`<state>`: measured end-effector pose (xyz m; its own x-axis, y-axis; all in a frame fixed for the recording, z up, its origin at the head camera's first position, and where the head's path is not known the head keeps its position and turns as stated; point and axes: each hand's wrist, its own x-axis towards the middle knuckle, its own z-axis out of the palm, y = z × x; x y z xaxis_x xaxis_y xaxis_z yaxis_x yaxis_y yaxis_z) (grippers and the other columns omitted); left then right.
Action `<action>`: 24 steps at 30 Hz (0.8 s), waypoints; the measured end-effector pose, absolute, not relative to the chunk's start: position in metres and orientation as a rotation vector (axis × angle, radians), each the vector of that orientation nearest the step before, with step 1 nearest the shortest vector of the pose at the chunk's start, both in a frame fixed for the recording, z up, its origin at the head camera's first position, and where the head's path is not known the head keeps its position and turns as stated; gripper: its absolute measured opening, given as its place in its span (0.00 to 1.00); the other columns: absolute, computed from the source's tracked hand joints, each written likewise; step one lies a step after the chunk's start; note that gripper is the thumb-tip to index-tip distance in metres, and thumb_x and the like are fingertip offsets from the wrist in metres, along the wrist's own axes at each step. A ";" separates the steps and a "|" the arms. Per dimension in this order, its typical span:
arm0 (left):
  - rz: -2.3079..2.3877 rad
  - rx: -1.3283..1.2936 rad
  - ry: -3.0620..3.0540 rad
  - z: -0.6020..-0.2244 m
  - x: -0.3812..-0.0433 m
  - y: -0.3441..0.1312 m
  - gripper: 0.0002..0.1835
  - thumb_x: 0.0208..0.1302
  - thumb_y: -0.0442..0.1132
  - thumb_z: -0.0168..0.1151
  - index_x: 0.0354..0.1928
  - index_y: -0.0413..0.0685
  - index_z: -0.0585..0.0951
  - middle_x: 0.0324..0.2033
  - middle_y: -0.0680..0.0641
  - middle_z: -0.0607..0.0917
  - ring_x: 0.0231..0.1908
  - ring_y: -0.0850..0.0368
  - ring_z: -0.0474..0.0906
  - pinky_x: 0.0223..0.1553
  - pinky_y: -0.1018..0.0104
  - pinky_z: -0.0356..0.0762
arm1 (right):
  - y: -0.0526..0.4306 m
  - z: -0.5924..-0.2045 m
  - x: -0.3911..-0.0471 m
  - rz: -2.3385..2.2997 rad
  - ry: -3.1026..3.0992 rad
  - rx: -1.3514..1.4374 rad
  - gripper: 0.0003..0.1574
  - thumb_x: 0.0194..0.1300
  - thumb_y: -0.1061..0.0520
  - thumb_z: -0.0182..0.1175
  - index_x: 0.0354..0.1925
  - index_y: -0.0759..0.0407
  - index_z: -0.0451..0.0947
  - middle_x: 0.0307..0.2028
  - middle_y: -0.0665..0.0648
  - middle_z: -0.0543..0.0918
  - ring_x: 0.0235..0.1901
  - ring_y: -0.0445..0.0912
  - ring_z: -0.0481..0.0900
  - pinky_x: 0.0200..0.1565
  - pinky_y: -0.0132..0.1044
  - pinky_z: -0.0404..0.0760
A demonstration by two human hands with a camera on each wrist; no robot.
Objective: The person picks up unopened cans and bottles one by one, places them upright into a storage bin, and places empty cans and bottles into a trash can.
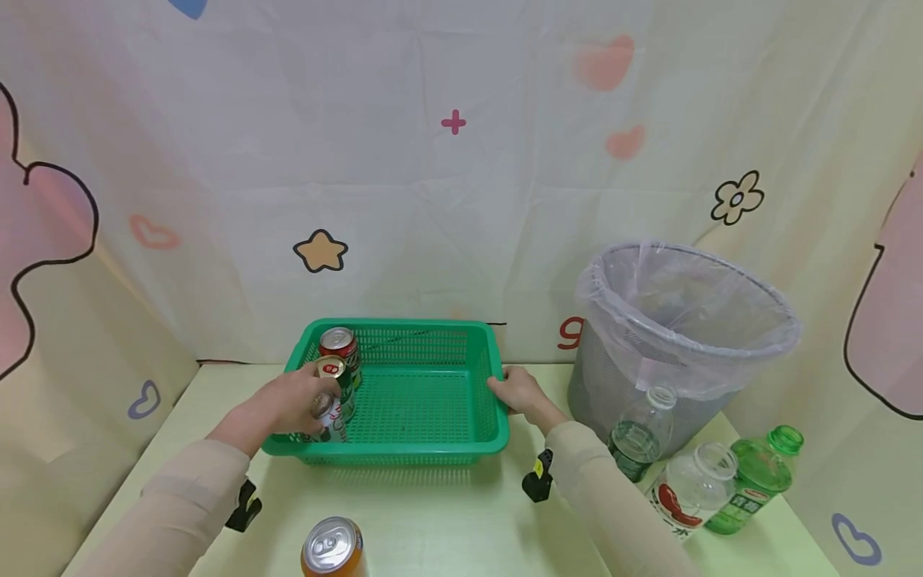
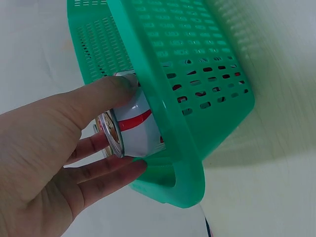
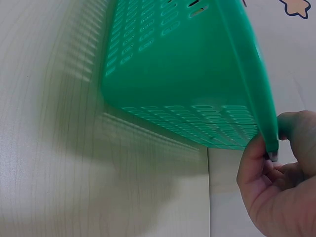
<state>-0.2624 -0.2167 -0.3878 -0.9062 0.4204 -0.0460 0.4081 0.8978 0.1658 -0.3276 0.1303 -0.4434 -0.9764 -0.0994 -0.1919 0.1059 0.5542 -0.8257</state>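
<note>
A green plastic basket [image 1: 389, 450] stands on the table near the back curtain. My left hand [image 1: 288, 402] reaches over its left side and grips a white can [image 2: 136, 129] with a red stripe, thumb on one side and fingers on the other. That can stands in the basket's front left corner. Behind it, along the left wall, are a dark green can [image 1: 347, 394] with a gold top and a red can [image 1: 339, 343]. My right hand [image 1: 525, 391] pinches the basket's right rim, with the thumb on top and curled fingers underneath, as the right wrist view shows.
An orange can [image 1: 333, 549] stands at the front edge of view. To the right is a mesh bin [image 1: 606, 377] with a clear liner. Before it stand a clear bottle [image 1: 642, 433], a wide-mouthed clear bottle [image 1: 692, 489] and a green bottle [image 1: 764, 473], near my right sleeve.
</note>
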 end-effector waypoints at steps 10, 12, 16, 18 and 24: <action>0.250 0.729 3.068 -0.386 -0.243 -0.217 0.22 0.50 0.44 0.67 0.49 0.46 0.78 0.44 0.44 0.75 0.36 0.53 0.72 0.30 0.60 0.74 | 0.130 -0.446 -0.330 -1.408 2.569 -0.008 0.18 0.64 0.55 0.49 0.45 0.69 0.72 0.37 0.62 0.80 0.32 0.47 0.82 0.32 0.41 0.83; 0.270 0.746 3.091 -0.385 -0.239 -0.215 0.22 0.51 0.44 0.66 0.49 0.47 0.78 0.44 0.45 0.76 0.37 0.53 0.72 0.29 0.63 0.74 | 0.131 -0.445 -0.330 -1.407 2.570 -0.003 0.18 0.64 0.55 0.50 0.45 0.69 0.72 0.37 0.62 0.80 0.31 0.47 0.82 0.32 0.40 0.83; 0.264 0.806 3.130 -0.385 -0.230 -0.214 0.24 0.50 0.46 0.67 0.50 0.47 0.77 0.46 0.44 0.76 0.39 0.52 0.73 0.29 0.65 0.73 | 0.131 -0.445 -0.329 -1.397 2.572 -0.009 0.18 0.64 0.55 0.49 0.45 0.69 0.72 0.36 0.62 0.80 0.30 0.46 0.82 0.31 0.40 0.83; 0.233 0.852 3.147 -0.386 -0.225 -0.213 0.26 0.50 0.48 0.68 0.51 0.48 0.77 0.48 0.43 0.76 0.41 0.50 0.74 0.32 0.63 0.75 | 0.131 -0.444 -0.328 -1.395 2.572 -0.002 0.18 0.64 0.55 0.49 0.45 0.69 0.72 0.36 0.61 0.80 0.30 0.45 0.81 0.31 0.39 0.83; 0.190 0.980 3.162 -0.387 -0.211 -0.208 0.29 0.49 0.52 0.68 0.53 0.49 0.76 0.51 0.43 0.75 0.47 0.46 0.75 0.44 0.50 0.75 | 0.131 -0.445 -0.328 -1.393 2.576 0.003 0.18 0.64 0.56 0.49 0.45 0.69 0.72 0.37 0.62 0.80 0.31 0.47 0.81 0.31 0.40 0.83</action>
